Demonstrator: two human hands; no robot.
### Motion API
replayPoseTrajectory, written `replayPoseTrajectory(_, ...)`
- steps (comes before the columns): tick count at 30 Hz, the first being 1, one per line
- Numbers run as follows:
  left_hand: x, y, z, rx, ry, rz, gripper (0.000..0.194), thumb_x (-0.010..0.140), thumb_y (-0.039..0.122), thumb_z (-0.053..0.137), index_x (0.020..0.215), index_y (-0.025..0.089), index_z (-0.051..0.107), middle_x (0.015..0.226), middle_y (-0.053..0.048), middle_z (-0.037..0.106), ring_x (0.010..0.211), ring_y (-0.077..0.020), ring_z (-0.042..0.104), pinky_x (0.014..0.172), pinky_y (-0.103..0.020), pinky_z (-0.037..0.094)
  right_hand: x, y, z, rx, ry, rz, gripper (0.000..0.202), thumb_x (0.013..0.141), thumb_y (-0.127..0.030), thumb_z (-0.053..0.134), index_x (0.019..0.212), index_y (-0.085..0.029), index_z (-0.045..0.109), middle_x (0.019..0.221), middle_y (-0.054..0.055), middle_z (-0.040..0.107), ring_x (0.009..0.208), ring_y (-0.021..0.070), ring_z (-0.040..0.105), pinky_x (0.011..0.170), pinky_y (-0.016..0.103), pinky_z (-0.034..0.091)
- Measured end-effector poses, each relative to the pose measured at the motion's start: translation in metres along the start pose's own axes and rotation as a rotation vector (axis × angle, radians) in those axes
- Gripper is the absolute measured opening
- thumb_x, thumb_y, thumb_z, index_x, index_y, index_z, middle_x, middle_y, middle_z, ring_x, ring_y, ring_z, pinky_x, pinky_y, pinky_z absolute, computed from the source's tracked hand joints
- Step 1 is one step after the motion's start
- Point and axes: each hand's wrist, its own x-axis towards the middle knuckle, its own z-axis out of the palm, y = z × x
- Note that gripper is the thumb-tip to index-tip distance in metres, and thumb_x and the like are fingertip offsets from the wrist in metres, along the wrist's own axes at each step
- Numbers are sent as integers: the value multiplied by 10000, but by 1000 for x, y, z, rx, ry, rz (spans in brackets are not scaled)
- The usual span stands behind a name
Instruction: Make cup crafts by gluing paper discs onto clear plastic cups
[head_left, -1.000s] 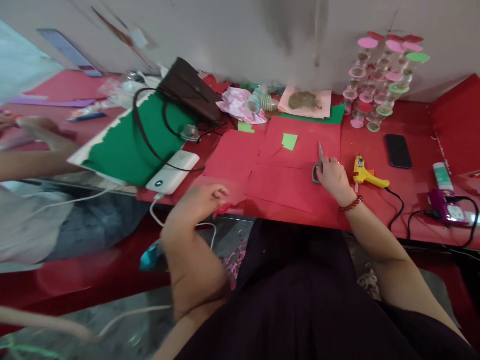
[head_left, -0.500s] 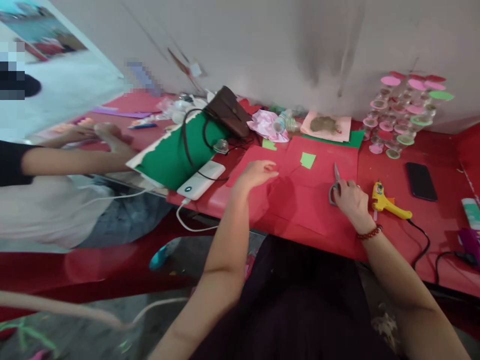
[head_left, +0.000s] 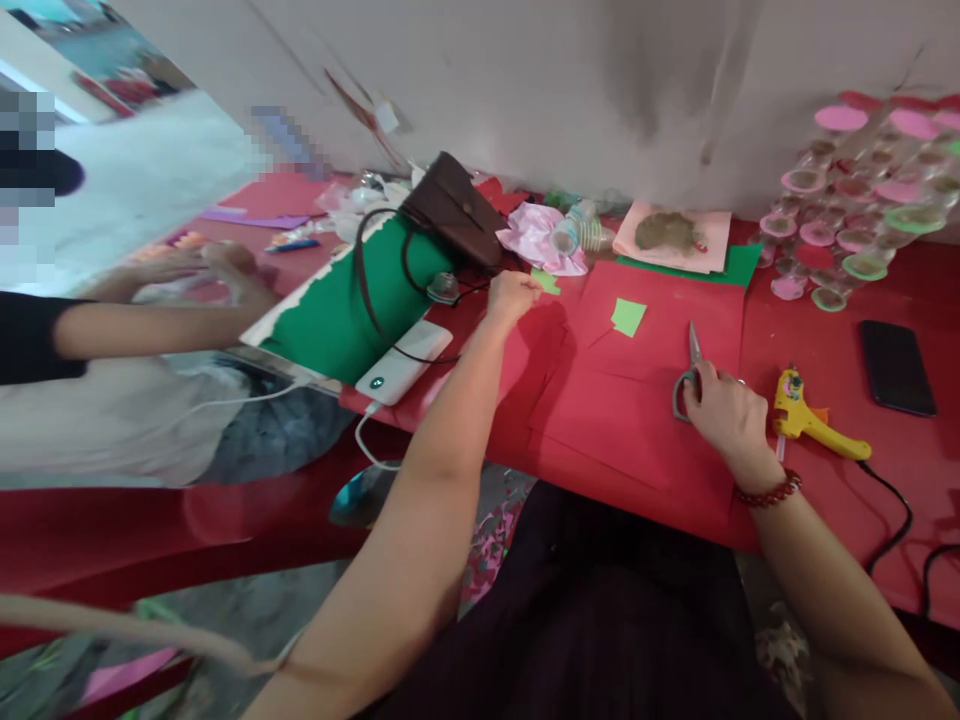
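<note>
My left hand (head_left: 514, 297) reaches to the back of the table, its fingers drawn together at the left edge of a small light-green paper scrap (head_left: 548, 283). The fingertips partly cover that edge. My right hand (head_left: 726, 408) rests on red paper, closed around the grey handles of a pair of scissors (head_left: 694, 347). The blades point away from me, a little apart from any paper piece. A second light-green paper piece (head_left: 628, 317) lies between my hands on the red paper sheets (head_left: 637, 400).
To the right lie a yellow glue gun (head_left: 814, 420) and a black phone (head_left: 897, 367). Stacked bottle pieces (head_left: 862, 210) stand behind them. On the left are a white power bank (head_left: 405, 362), a brown bag (head_left: 454, 212) and a co-worker's arms (head_left: 165, 320).
My left hand has moved forward to the rear green scrap, its fingers closing together. My right hand still holds the scissors on the red paper. The view has shifted slightly.
</note>
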Motion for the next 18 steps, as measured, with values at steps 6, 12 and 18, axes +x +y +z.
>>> replayPoseTrajectory(6,-18,-9,-16,226,-35,141,224,860,168,703,1006,184,872,1062,-97,844,1035,-260,773,983,-319,550,-3,-1,-2,-17,7,1,410,1078,-366,415,1373,-173,624,1078,200,775,929,341,779,716,377,540)
replayPoseTrajectory(12,-14,-7,-23,219,-25,118,216,841,201,721,989,172,875,1024,-84,846,1004,-274,779,970,-312,555,-3,-1,3,-13,22,-8,407,1076,-377,412,1353,-178,633,1053,182,783,919,336,780,690,358,523)
replayPoseTrajectory(18,17,30,0,99,49,143,238,866,191,665,1004,186,858,1104,-77,838,1097,-248,753,991,-305,538,-3,-1,3,-7,11,7,387,1079,-368,409,1315,-184,655,1069,168,791,930,311,789,689,333,522)
